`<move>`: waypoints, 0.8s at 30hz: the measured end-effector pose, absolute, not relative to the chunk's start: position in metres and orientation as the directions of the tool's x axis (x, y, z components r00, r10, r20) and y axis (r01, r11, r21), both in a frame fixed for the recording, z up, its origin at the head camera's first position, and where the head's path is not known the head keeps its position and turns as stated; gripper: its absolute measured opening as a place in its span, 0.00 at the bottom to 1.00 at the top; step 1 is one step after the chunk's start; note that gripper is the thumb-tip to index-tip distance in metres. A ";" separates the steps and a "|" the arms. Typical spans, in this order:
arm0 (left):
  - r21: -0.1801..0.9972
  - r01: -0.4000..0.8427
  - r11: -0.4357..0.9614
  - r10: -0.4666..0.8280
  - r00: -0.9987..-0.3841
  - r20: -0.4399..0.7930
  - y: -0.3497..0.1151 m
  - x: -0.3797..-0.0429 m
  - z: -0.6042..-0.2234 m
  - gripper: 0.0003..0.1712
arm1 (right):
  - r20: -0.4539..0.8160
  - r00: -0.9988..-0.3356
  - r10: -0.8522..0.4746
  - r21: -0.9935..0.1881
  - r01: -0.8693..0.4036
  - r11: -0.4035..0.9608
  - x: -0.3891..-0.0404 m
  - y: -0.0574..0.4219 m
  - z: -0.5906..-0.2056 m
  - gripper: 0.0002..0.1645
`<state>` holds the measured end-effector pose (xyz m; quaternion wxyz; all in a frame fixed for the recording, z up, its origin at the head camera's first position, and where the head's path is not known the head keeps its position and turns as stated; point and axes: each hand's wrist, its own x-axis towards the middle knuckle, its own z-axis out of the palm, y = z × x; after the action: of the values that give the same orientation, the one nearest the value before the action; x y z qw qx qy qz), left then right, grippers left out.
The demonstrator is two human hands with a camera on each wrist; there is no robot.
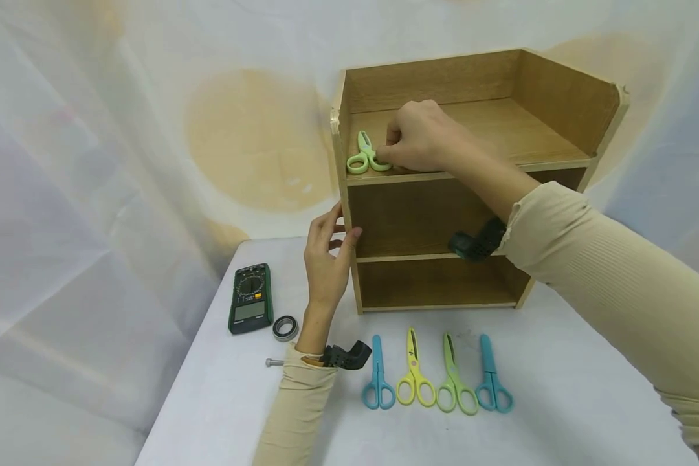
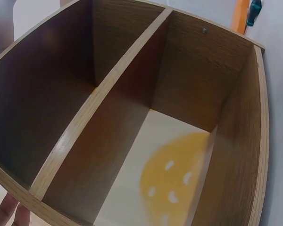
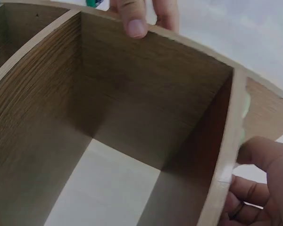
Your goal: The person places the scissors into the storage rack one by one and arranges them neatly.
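A small wooden shelf unit (image 1: 408,258) stands on the table. My left hand (image 1: 326,262) grips its left side panel, thumb at the front edge and fingers along the outside. In the right wrist view that thumb (image 3: 135,24) curls over the panel. Light green scissors (image 1: 366,151) lie at the left end of the top board, handles toward the front. My right hand (image 1: 426,134) pinches their right handle loop with curled fingers. The right wrist view shows only a sliver of green beside its fingertips, mostly hidden behind the board.
Before the unit lie blue scissors (image 1: 377,369), yellow scissors (image 1: 413,369), green scissors (image 1: 452,374) and another blue pair (image 1: 488,369) in a row. At left are a multimeter (image 1: 251,299), a ring bearing (image 1: 276,329) and a bolt (image 1: 274,362). Patterned cloth hangs behind.
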<state>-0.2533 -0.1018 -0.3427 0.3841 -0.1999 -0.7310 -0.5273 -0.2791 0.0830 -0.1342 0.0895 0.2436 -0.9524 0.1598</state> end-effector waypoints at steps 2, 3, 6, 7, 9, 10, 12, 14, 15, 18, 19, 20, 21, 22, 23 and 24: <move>0.609 0.700 0.372 -0.108 -0.619 0.778 -0.105 -0.256 -0.345 0.31 | 0.259 -0.862 -0.436 -0.262 -0.497 0.827 -0.275 0.084 -0.133 0.18; 0.609 0.700 0.372 -0.109 -0.619 0.778 -0.106 -0.256 -0.345 0.31 | 0.268 -0.859 -0.436 -0.260 -0.501 0.826 -0.273 0.085 -0.132 0.18; 0.608 0.701 0.371 -0.111 -0.617 0.779 -0.109 -0.256 -0.345 0.31 | 0.323 -0.836 -0.444 -0.242 -0.527 0.815 -0.263 0.090 -0.131 0.18; 0.608 0.702 0.371 -0.114 -0.616 0.780 -0.110 -0.256 -0.345 0.31 | 0.346 -0.824 -0.448 -0.238 -0.539 0.808 -0.260 0.092 -0.131 0.17; 0.609 0.701 0.370 -0.117 -0.615 0.780 -0.110 -0.256 -0.344 0.31 | 0.397 -0.795 -0.458 -0.227 -0.569 0.790 -0.253 0.097 -0.133 0.16; 0.609 0.701 0.372 -0.117 -0.615 0.780 -0.111 -0.255 -0.343 0.31 | 0.420 -0.782 -0.461 -0.222 -0.581 0.783 -0.249 0.099 -0.134 0.16; 0.607 0.701 0.374 -0.119 -0.613 0.781 -0.111 -0.253 -0.341 0.31 | 0.457 -0.757 -0.467 -0.215 -0.603 0.768 -0.241 0.104 -0.138 0.15; 0.607 0.703 0.371 -0.123 -0.610 0.783 -0.110 -0.248 -0.336 0.31 | 0.475 -0.742 -0.473 -0.213 -0.619 0.756 -0.233 0.109 -0.142 0.14; 0.606 0.703 0.372 -0.123 -0.610 0.783 -0.110 -0.245 -0.334 0.30 | 0.482 -0.738 -0.473 -0.213 -0.622 0.753 -0.229 0.111 -0.144 0.13; 0.607 0.703 0.370 -0.126 -0.610 0.782 -0.108 -0.235 -0.325 0.30 | 0.501 -0.725 -0.473 -0.210 -0.631 0.746 -0.217 0.118 -0.152 0.11; 0.610 0.700 0.371 -0.125 -0.613 0.780 -0.108 -0.233 -0.322 0.30 | 0.509 -0.719 -0.474 -0.208 -0.637 0.742 -0.213 0.120 -0.154 0.11; 0.608 0.701 0.373 -0.122 -0.613 0.781 -0.109 -0.232 -0.322 0.30 | 0.518 -0.713 -0.472 -0.209 -0.641 0.739 -0.209 0.123 -0.157 0.10; 0.609 0.700 0.373 -0.121 -0.614 0.780 -0.109 -0.233 -0.323 0.30 | 0.525 -0.708 -0.473 -0.210 -0.646 0.734 -0.206 0.125 -0.159 0.09; 0.610 0.699 0.373 -0.122 -0.615 0.779 -0.110 -0.235 -0.325 0.31 | 0.531 -0.702 -0.475 -0.211 -0.653 0.728 -0.202 0.128 -0.163 0.09; 0.612 0.698 0.372 -0.122 -0.617 0.777 -0.111 -0.238 -0.327 0.31 | 0.533 -0.696 -0.481 -0.212 -0.660 0.721 -0.198 0.130 -0.166 0.08; 0.612 0.698 0.371 -0.123 -0.617 0.778 -0.112 -0.241 -0.330 0.31 | 0.534 -0.691 -0.488 -0.210 -0.667 0.715 -0.195 0.133 -0.171 0.07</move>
<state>-0.2405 -0.1116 -0.3300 0.3908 -0.1972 -0.7298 -0.5252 -0.1949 0.1331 -0.1706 0.2262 0.3215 -0.8979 0.1979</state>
